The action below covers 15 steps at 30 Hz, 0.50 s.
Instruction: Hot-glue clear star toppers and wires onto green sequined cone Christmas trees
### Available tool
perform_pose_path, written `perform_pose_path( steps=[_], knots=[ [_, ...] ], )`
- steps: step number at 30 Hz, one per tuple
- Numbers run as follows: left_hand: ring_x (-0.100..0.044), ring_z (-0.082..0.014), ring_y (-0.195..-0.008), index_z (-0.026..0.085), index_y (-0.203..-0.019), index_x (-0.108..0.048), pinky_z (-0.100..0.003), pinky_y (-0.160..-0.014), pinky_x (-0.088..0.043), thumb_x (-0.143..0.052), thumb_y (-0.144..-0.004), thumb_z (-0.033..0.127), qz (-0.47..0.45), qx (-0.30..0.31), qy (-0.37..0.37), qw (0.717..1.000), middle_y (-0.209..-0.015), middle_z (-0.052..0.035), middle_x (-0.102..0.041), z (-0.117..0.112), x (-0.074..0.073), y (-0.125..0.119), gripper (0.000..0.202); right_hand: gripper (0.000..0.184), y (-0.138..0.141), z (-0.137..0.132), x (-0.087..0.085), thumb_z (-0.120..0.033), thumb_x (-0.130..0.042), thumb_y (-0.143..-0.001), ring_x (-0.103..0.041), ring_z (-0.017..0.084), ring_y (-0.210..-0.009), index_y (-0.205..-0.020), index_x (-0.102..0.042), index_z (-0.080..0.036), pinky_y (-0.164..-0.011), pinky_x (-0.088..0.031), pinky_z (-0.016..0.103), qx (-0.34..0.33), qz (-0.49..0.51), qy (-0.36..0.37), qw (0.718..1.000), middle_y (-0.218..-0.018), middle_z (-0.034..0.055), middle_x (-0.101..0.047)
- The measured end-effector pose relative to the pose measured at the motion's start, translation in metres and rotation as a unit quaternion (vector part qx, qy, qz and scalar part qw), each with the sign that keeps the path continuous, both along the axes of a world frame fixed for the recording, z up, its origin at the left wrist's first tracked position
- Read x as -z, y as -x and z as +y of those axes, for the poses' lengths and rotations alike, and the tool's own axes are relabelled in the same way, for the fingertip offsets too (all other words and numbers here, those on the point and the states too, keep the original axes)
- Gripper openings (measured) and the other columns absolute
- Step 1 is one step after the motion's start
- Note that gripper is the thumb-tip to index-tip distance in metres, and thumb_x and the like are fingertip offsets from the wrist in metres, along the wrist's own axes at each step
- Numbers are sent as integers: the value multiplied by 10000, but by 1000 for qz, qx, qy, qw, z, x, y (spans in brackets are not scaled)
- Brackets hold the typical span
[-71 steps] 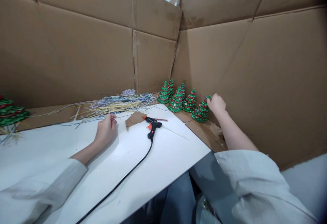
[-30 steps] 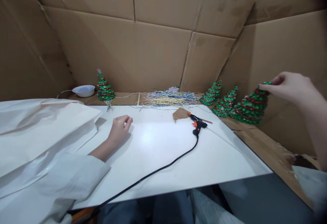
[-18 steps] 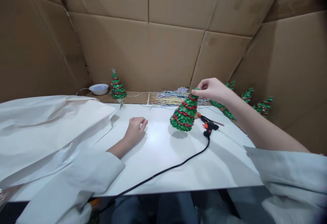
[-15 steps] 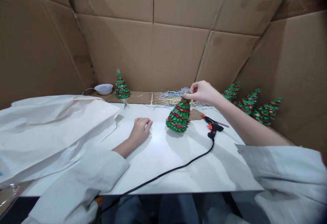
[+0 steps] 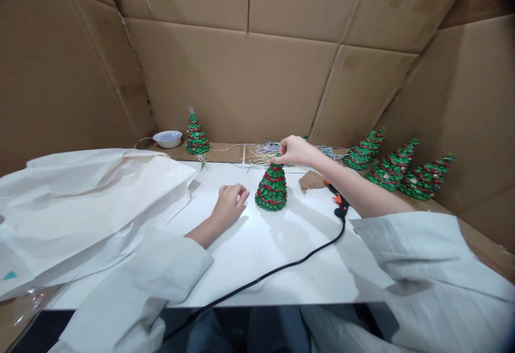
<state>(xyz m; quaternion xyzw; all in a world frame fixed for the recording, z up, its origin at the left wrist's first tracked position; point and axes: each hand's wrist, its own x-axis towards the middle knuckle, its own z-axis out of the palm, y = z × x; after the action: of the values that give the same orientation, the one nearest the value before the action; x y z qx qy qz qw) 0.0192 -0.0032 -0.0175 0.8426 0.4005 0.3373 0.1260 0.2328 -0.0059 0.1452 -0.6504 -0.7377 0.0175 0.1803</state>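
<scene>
A small green Christmas tree wound with red garland stands upright on the white table. My right hand pinches its tip from above between thumb and fingers. To the left of the tree, my left hand rests on the table with its fingers curled; whether anything is in them I cannot make out. A black and orange glue gun lies to the right, partly hidden behind my right forearm. Its nozzle is by a brown piece of cardboard.
Several decorated trees stand at the right, and another tree at back left beside a white bowl. Thin wire strands lie along the back. White plastic sheeting covers the left side. A black cord crosses the front. Cardboard walls enclose the table.
My right hand has shifted left and slightly down with the tree, which now stands straighter. My left hand has barely moved. The view has shifted a little.
</scene>
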Motion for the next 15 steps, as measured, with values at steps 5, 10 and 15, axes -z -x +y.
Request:
perform_pose_path(
  steps=[5, 10, 15],
  knots=[
    [-576, -190, -849, 189, -839, -532, -408, -922, -297, -365, -911, 326, -1, -9, -1, 1000, -838, -29, -650, 0, -1, 2, 227, 111, -5, 5, -1, -227, -670, -601, -555, 125, -597, -663, -605, -162, -522, -394, 237, -25, 15, 36, 999, -640, 7, -628],
    [-577, -185, -846, 189, -836, -531, -397, -921, -299, -368, -912, 321, 2, -12, 1, 1000, -837, -22, -648, 1, -1, 3, 223, 158, -10, 6, -7, -163, -646, -634, -619, 147, -705, -788, -642, -128, -630, -476, 245, -91, 38, 62, 993, -749, 47, -676],
    [-574, -183, -832, 191, -837, -533, -394, -912, -301, -362, -915, 322, 5, -10, 4, 1000, -826, -15, -648, 1, -1, 3, 229, 184, -12, 6, -11, -165, -621, -686, -628, 144, -737, -866, -640, -131, -656, -482, 252, -182, 23, 85, 979, -783, 39, -675]
  ],
)
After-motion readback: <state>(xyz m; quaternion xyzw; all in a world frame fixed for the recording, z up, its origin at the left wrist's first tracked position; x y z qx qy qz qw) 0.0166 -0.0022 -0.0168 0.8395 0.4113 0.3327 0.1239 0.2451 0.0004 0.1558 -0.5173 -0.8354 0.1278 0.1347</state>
